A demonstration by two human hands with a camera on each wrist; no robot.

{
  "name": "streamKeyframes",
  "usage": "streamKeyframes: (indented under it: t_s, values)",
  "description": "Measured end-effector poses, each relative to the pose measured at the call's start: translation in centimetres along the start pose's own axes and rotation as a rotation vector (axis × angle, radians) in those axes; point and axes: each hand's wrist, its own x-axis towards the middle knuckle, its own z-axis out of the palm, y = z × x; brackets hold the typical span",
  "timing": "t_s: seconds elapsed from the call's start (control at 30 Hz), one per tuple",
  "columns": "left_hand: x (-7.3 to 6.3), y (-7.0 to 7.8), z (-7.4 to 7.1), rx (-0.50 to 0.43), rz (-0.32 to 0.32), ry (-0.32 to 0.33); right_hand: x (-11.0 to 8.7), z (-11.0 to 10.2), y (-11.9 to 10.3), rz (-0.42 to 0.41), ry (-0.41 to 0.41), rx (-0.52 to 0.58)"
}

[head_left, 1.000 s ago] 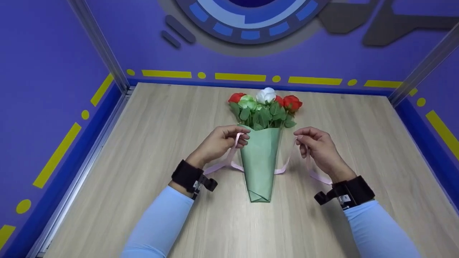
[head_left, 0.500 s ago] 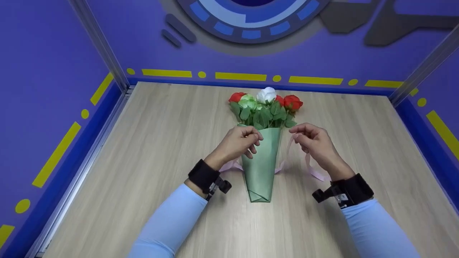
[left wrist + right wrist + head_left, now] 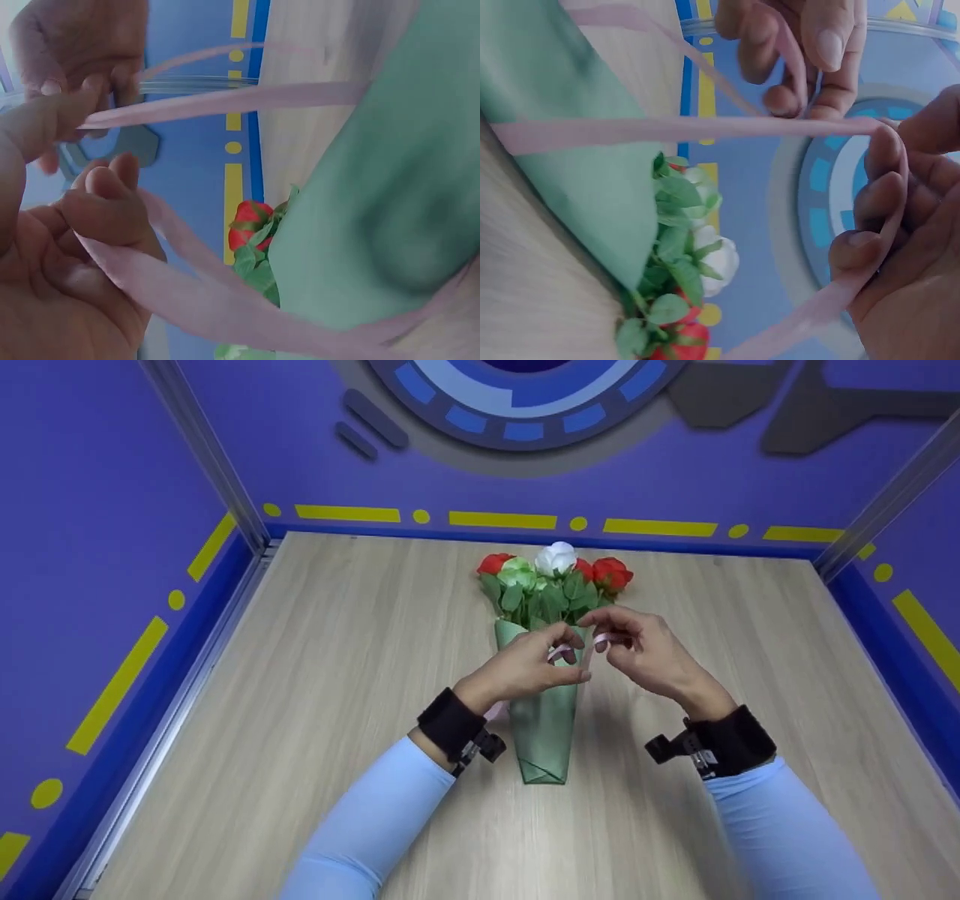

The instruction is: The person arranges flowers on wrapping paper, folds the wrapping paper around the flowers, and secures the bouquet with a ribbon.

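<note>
A bouquet of artificial roses (image 3: 556, 559), red, white and pale green with green leaves, lies on the table in a light green paper wrap (image 3: 544, 735). A pink ribbon (image 3: 255, 101) passes around the wrap. Over the wrap, my left hand (image 3: 525, 664) holds one ribbon end in its curled fingers, its thumb stretched out to the other strand. To its right, my right hand (image 3: 649, 656) grips that other strand, drawn taut in the right wrist view, where the ribbon (image 3: 690, 129) runs over the index finger and its tail trails across the curled fingers.
The wooden table (image 3: 360, 660) is bounded by a blue-purple back wall (image 3: 510, 487) with yellow marks, and by side walls. Black wrist cameras on straps (image 3: 450, 724) sit above light blue sleeves (image 3: 375, 817).
My left hand has moved right, from the bouquet's left side to over the wrap. The right hand has come slightly left and up, so the two hands nearly meet. The bouquet stays still.
</note>
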Motion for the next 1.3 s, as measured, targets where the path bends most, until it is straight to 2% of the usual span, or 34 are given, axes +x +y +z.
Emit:
streamKeyframes:
  t_s: [0.07, 0.17, 0.23, 0.33, 0.43, 0.53, 0.63, 0.73, 0.83, 0.87, 0.93, 1.03, 1.13, 1.23, 1.3]
  values:
    - [0.3, 0.0, 0.4, 0.031, 0.016, -0.006, 0.4, 0.1, -0.5, -0.064, -0.012, -0.1]
    - [0.5, -0.1, 0.8, 0.021, 0.027, -0.01, 1.4, 0.5, -0.6, -0.222, 0.052, -0.241]
    - [0.6, -0.3, 0.9, -0.028, 0.019, -0.02, 2.2, 0.9, -0.4, -0.33, 0.153, -0.318]
    - [0.6, -0.7, 1.0, -0.117, -0.01, -0.028, 3.6, 1.5, 0.2, -0.447, 0.32, -0.419]
    - [0.6, -1.1, 0.8, -0.154, -0.033, -0.01, 4.9, 2.3, 0.7, -0.481, 0.412, -0.492]
    - [0.5, -1.4, 0.6, -0.193, -0.05, 0.016, 5.9, 3.2, 0.9, -0.407, 0.414, -0.477]
    - [0.4, -1.7, 0.3, -0.309, -0.089, 0.035, 6.2, 3.7, 0.8, -0.244, 0.36, -0.352]
    - [0.4, -2.0, 0.1, -0.45, -0.144, 0.048, 5.9, 3.8, 0.9, -0.079, 0.174, -0.254]
    - [0.3, -2.5, -0.1, -0.519, -0.19, 0.055, 5.2, 3.9, 1.1, 0.027, -0.001, -0.223]
    - [0.3, -2.5, -0.1, -0.526, -0.203, 0.054, 4.9, 3.9, 1.3, 0.05, -0.016, -0.214]
    - [0.2, -2.7, -0.2, -0.534, -0.219, 0.05, 4.3, 4.1, 1.5, 0.096, 0.025, -0.182]
    - [0.2, -2.8, -0.3, -0.551, -0.229, 0.042, 3.4, 4.3, 1.8, 0.163, 0.082, -0.058]
    - [0.1, -2.7, -0.4, -0.554, -0.217, 0.036, 2.6, 4.5, 2.2, 0.219, 0.01, 0.095]
    - [0.0, -2.6, -0.4, -0.521, -0.192, 0.026, 1.9, 4.6, 2.4, 0.223, -0.081, 0.204]
    - [0.0, -2.4, -0.5, -0.493, -0.18, 0.021, 1.6, 4.8, 2.4, 0.203, -0.1, 0.195]
